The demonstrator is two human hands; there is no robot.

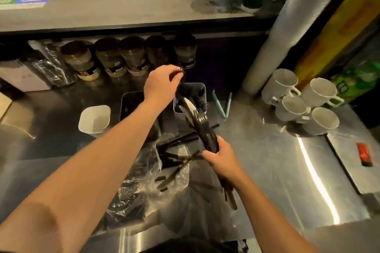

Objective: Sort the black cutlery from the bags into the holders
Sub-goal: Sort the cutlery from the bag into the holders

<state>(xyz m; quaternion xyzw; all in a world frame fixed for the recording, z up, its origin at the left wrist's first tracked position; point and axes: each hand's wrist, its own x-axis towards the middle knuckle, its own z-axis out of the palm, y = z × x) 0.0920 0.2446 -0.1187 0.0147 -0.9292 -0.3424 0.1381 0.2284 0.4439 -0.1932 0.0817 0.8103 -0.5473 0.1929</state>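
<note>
My right hand [221,157] grips a bundle of black forks [202,127], tines pointing up toward a grey holder [200,88] that has black cutlery standing in it. Over that holder, my left hand [162,84] pinches the top end of a single black piece [181,80] between thumb and fingertips. A black holder [131,104] stands just left of the grey one, partly hidden by my left forearm. Clear plastic bags [141,181] with loose black cutlery lie on the steel counter below my hands.
A white square cup [94,119] sits left of the holders. Several white mugs [300,100] are stacked at the right. Jars [115,59] line the back under a shelf. A tall roll of stacked cups [287,26] leans at the right; two pale straws [223,104] lie beside the grey holder.
</note>
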